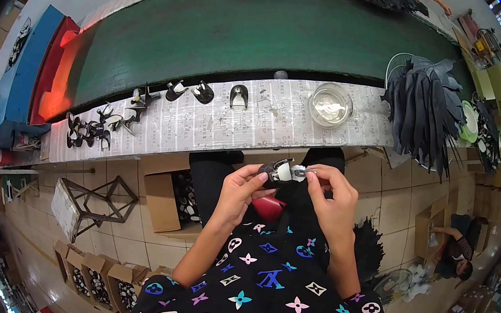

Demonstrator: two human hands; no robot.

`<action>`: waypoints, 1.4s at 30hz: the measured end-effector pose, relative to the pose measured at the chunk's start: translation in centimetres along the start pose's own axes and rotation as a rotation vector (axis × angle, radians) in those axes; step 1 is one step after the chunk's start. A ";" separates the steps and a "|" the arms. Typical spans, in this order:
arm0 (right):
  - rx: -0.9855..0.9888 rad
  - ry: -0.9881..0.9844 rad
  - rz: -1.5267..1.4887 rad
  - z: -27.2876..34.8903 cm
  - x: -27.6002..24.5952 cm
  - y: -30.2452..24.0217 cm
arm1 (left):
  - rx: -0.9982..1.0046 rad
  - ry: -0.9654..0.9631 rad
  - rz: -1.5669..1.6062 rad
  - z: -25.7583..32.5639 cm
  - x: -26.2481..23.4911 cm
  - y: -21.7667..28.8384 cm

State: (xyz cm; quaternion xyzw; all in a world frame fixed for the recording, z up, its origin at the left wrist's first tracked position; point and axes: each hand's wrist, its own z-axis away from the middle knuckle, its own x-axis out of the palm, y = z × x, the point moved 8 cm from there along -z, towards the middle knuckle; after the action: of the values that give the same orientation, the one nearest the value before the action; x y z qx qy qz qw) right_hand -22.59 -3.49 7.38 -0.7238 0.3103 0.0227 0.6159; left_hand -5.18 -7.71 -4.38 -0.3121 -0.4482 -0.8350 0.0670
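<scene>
Above my lap, my left hand (241, 191) grips a small curved black-and-white part (283, 172) that looks like a shoe heel with a black cover. Its white inner side faces up and to the right. At its right end, my right hand (332, 205) pinches a small greyish-white piece (299, 173) between thumb and fingertips; whether that piece is joined to the heel I cannot tell. Similar black-and-white heels (203, 92) stand spaced along the paper-covered ledge (228, 130), and several more (88, 132) lie clustered at its left end.
Beyond the ledge runs a green conveyor belt (228, 32), leading to a red-lit blue machine (27, 66). A clear bowl (330, 105) stands on the ledge, near black strips (425, 109) draped over a wire rack. Cardboard boxes (161, 199) and a metal-framed stool (91, 203) stand on the floor.
</scene>
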 end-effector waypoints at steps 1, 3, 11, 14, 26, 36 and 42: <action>-0.005 -0.005 -0.003 0.1 0.2 -0.1 | -0.003 -0.001 0.011 0.0 0.0 0.0; 0.022 -0.033 0.000 0.3 0.6 0.0 | -0.006 0.000 0.015 -0.1 -0.1 -0.1; 0.025 -0.079 -0.024 0.6 2.2 -0.2 | -0.001 -0.007 0.022 0.0 0.2 0.0; 0.018 -0.081 -0.017 0.5 2.4 -0.3 | -0.001 0.003 0.027 -0.1 0.0 0.0; -0.038 -0.002 0.115 0.1 0.3 0.1 | -0.013 0.030 0.071 -0.1 -0.5 -0.2; -0.016 -0.028 0.049 0.2 1.3 0.3 | -0.037 0.055 0.103 -0.3 -0.8 -0.6; 0.051 0.104 0.035 -0.3 0.1 1.9 | 0.104 0.195 0.090 2.2 -5.7 1.7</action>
State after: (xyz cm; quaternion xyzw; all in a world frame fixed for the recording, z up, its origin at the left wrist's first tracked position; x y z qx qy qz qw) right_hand -23.56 -3.90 5.72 -0.7026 0.3550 -0.0120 0.6166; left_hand 1.01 -7.91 -5.57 -0.2452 -0.4681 -0.8331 0.1637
